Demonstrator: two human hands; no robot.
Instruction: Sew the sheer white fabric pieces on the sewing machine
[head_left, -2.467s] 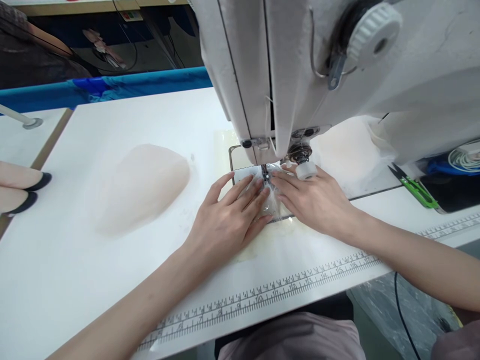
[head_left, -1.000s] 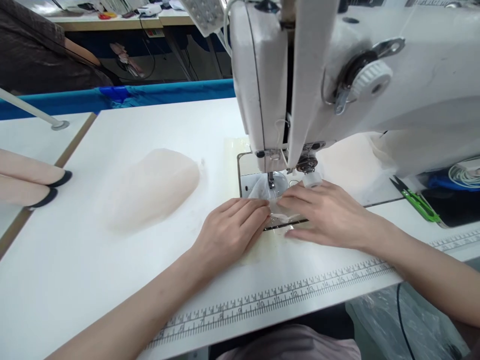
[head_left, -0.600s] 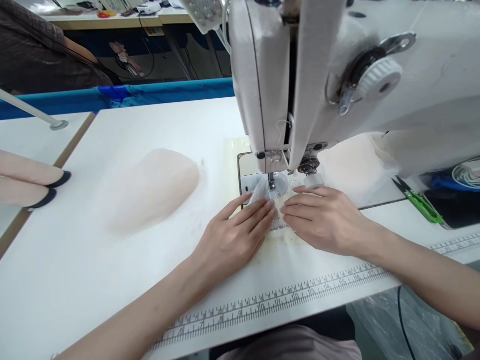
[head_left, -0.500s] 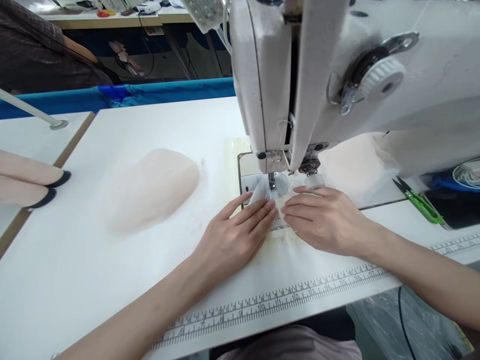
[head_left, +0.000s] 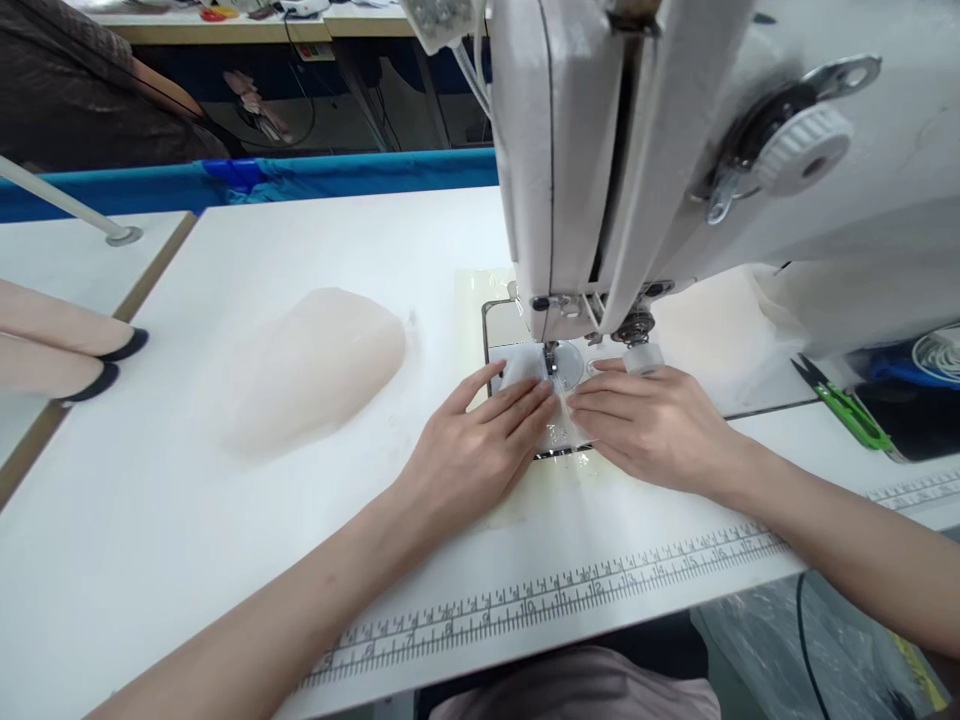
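Observation:
A piece of sheer white fabric (head_left: 523, 366) lies under the presser foot (head_left: 551, 358) of a sewing machine (head_left: 585, 150). My left hand (head_left: 484, 435) rests flat on it just left of and in front of the foot, fingers stretched out and thumb hidden. Close by on the right, my right hand (head_left: 649, 420) lies low over the needle plate (head_left: 568, 365). Its fingers are extended side by side, with the tips at the fabric's right edge. Both hands press down rather than wrap around anything visible. What is under the palms is hidden.
A pale sheer cut piece (head_left: 322, 365) lies left on the white table (head_left: 225, 560). Green thread snips (head_left: 851, 415) sit at right beside a dark flat object (head_left: 919, 415). Two beige dark-tipped forms (head_left: 60, 335) jut in from the left. Another person's arm (head_left: 161, 85) shows behind.
The view has shifted slightly, so the machine appears further right. The fabric by the foot looks shifted and more bunched under my left fingers. Both hands stay beside the foot.

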